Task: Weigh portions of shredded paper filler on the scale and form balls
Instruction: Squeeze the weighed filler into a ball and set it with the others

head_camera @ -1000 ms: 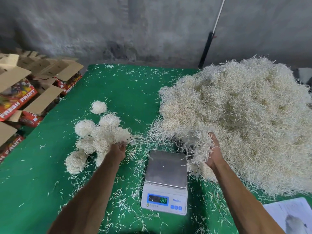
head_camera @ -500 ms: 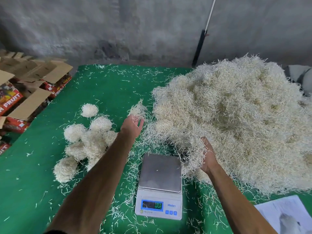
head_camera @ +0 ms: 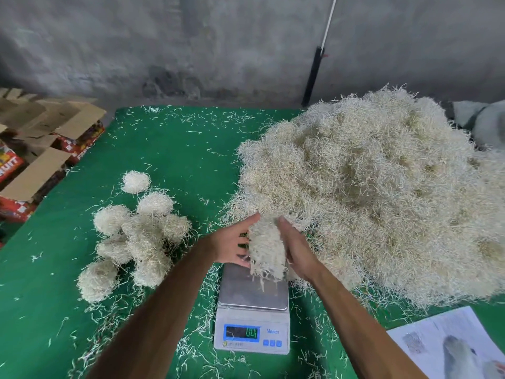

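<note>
Both hands held a clump of shredded paper (head_camera: 266, 247) between them, just above the far edge of the scale (head_camera: 252, 305). The left hand (head_camera: 232, 244) pressed against the clump's left side with its fingers (head_camera: 250, 220) stretched nearly straight, and the right hand (head_camera: 296, 247) pressed against the right side, its fingers (head_camera: 284, 228) also mostly straight, so the paper was squeezed between flat palms (not wrapped by curled fingers). Loose strands hung from the clump's underside over the scale's metal plate; whether they touched it could not be told. The scale's lit display faced the person, its digits too blurred to read. Right of the scale and beyond it rose a big heap of shredded paper (head_camera: 382, 192), its near edge reaching the hands. Left of the scale lay a cluster of finished balls (head_camera: 142, 233) on the green surface (head_camera: 177, 160), with stray shreds all around. Cardboard boxes (head_camera: 41, 149) stood well left of the scale, off the surface's edge, and a printed sheet (head_camera: 437, 340) lay to its near right.
</note>
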Tool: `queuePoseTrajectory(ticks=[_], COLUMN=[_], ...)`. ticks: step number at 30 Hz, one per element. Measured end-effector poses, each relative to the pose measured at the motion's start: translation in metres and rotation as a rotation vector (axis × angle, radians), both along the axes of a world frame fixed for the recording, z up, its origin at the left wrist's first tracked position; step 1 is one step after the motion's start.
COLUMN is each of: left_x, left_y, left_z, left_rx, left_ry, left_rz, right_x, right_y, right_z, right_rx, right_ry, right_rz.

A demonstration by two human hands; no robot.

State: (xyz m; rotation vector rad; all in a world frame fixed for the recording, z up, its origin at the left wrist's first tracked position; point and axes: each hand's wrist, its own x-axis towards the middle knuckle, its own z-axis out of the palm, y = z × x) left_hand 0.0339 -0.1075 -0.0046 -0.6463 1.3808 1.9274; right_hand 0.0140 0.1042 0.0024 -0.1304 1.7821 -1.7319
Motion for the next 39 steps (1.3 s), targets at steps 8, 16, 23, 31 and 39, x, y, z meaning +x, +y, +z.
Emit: queuePoseTrajectory(ticks=[8,16,23,31,39], left_x=[0.030,0.055,0.060,0.067,0.072], left_y=[-0.008,-0.011,-0.017,-0.022,-0.019], left_z=[-0.013,-0.030,-0.030,-0.027,-0.026], left_rx=[-0.302,-0.631,-0.762,-0.659,-0.659], left_ry=[0.179,0.180,0.239,0.262,0.257], left_rz=[0.075,0.073,0.229,0.264,0.278], right_x=[0.012,0.024,0.022,0.024,0.027], right_y=[0.004,0.019,0.015,0.009,0.001], right_z=[-0.008,-0.027,-0.029,-0.033,-0.033], right_rx=[0.228,0.650,0.645,0.630,0.569], right_ry=[0.024,0.343,0.370,0.402,0.366], right_rz=[-0.040,0.131,0.044,-0.008,-0.019])
